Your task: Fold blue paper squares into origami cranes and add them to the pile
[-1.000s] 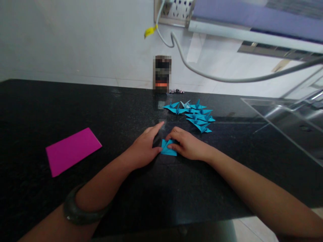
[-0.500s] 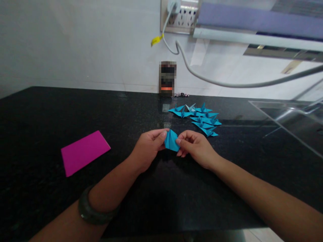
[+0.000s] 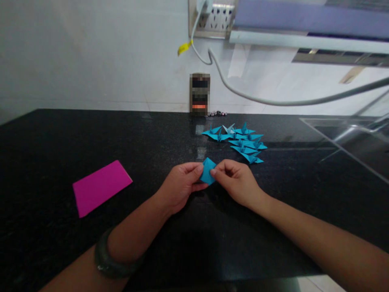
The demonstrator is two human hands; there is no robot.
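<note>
A small folded piece of blue origami paper [image 3: 208, 172] is held between both hands, just above the dark countertop [image 3: 146, 142]. On its left side my left hand [image 3: 182, 182] pinches it, thumb in front and fingers behind and beneath. My right hand [image 3: 235, 176] grips the right side, with the thumb pressed on its face and the other fingers curled. Beyond the right hand lie several folded blue paper cranes [image 3: 243, 142], one of them paler [image 3: 230, 129]. A bangle circles my left forearm.
A magenta stack of paper [image 3: 101, 186] rests at the left. Against the wall stands a blurred-out phone-like object [image 3: 199, 95] with a beaded string [image 3: 217, 114] beside it. A grey cable [image 3: 267, 101] hangs from the wall socket [image 3: 215, 18]. The sink edge [image 3: 340, 146] is at right.
The blue paper now shows a compact diamond shape instead of the wider, creased flap seen before. Both hands have drawn slightly closer around it. The view has shifted a little.
</note>
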